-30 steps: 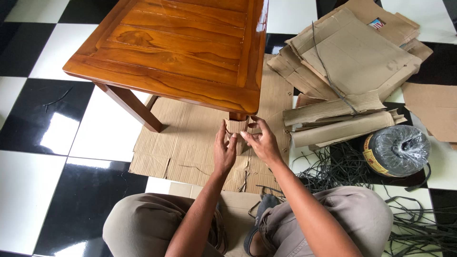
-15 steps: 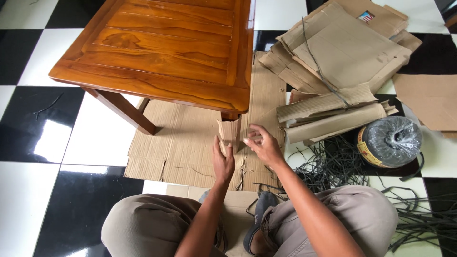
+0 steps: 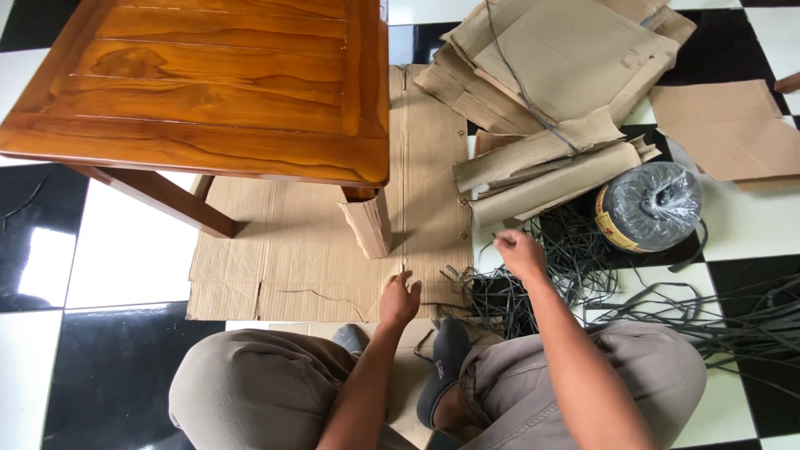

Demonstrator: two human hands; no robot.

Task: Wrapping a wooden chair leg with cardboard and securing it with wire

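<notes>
Rightward now: right hand (image 3: 518, 252) reaching into the tangle of black strapping (image 3: 575, 267) on the floor, fingers curled, apparently pinching a strand, grip not clearly seen. Strands fanning right, toward the wrapped roll (image 3: 650, 206). Left hand (image 3: 400, 300) open, empty, resting on the flat cardboard sheet (image 3: 283, 250), just below the cardboard-wrapped table leg (image 3: 368, 225), upright.

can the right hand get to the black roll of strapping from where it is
Probably yes. The right hand is over the loose black straps, and the black roll lies just past them on the floor, with only those straps between.
</notes>
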